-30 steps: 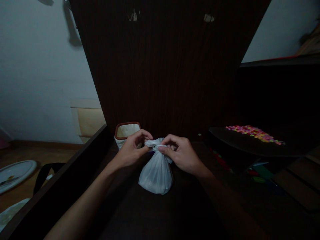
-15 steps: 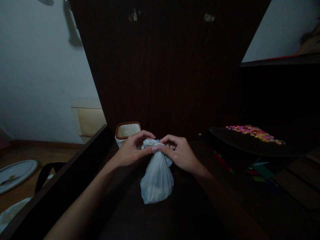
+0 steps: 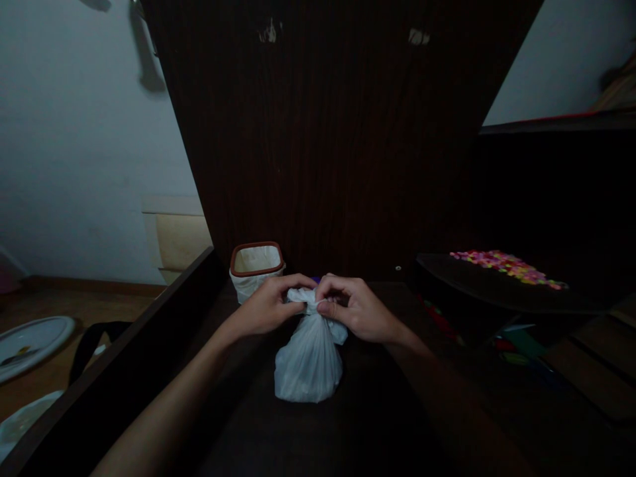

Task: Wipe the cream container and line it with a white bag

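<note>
A white plastic bag (image 3: 309, 368) rests on the dark wooden surface, its filled lower part bulging and its neck gathered and twisted at the top. My left hand (image 3: 268, 306) grips the bunched plastic from the left, thumb in front and fingers behind. On the other side, my right hand (image 3: 355, 308) pinches the neck between thumb and bent forefinger. A flap of plastic sticks out below the right fingers. What fills the bag cannot be made out.
Behind my left hand stands a small white bin with a brown rim (image 3: 257, 273). A dark shelf (image 3: 447, 285) on the right bears a heap of small pink and yellow pieces (image 3: 507, 265). A raised dark board (image 3: 124, 358) edges the left side. A tall wooden panel (image 3: 338, 146) rises behind.
Both hands and the bag's neck have dropped slightly. The left thumb has drawn back from the right thumb, and the right fingers pinch tighter. The bag's lower part sits a little further left.
</note>
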{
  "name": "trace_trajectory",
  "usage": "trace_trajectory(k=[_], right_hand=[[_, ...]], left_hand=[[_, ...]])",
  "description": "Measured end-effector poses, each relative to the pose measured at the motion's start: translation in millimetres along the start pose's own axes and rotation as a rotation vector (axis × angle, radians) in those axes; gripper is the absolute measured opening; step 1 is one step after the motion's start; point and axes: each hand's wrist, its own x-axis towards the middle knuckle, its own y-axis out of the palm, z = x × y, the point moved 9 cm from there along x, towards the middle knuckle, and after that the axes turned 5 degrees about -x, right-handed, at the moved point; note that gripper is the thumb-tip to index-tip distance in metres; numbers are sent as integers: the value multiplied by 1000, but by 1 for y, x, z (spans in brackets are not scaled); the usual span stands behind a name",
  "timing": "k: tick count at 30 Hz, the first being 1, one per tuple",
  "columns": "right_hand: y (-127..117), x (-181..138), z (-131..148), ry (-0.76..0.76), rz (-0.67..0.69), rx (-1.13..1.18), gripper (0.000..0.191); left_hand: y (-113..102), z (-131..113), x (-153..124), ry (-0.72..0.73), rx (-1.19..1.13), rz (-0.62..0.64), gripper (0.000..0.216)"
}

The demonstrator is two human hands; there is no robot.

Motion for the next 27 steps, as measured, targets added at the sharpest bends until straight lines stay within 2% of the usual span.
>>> trace_trajectory(k=[2,6,8,12,15,18,21,24,27], right_hand=[[0,1,0,-39,26,67,38],[0,4,-4,-72,59,200,45],[-2,5,-12,-40,32,212,47],[-8,6,-36,116,-75,148,46],[-10,6,-45,151,-148,76,39],[-21,4,-37,96,-301,-8,26],[-29,-3,-12,-38,-421,-142,15],[-15,-5,10,-180,-332,-369,18],[-6,-7,15,-250,-297,-552,16]], left_hand=[[-2,-3,0,22,-36,-34,21],[-11,-5,0,52,-136,-166,31],[-13,-3,1,33,-187,-189,31],[-19,0,1,-2,-273,-228,27],[-19,10,2,-96,-388,-241,34],[-20,24,2,-186,-532,-325,38],[-24,32,1,-212,-595,-431,40],[-22,30,1,-204,-604,-429,41],[-20,26,1,-193,-580,-391,43]])
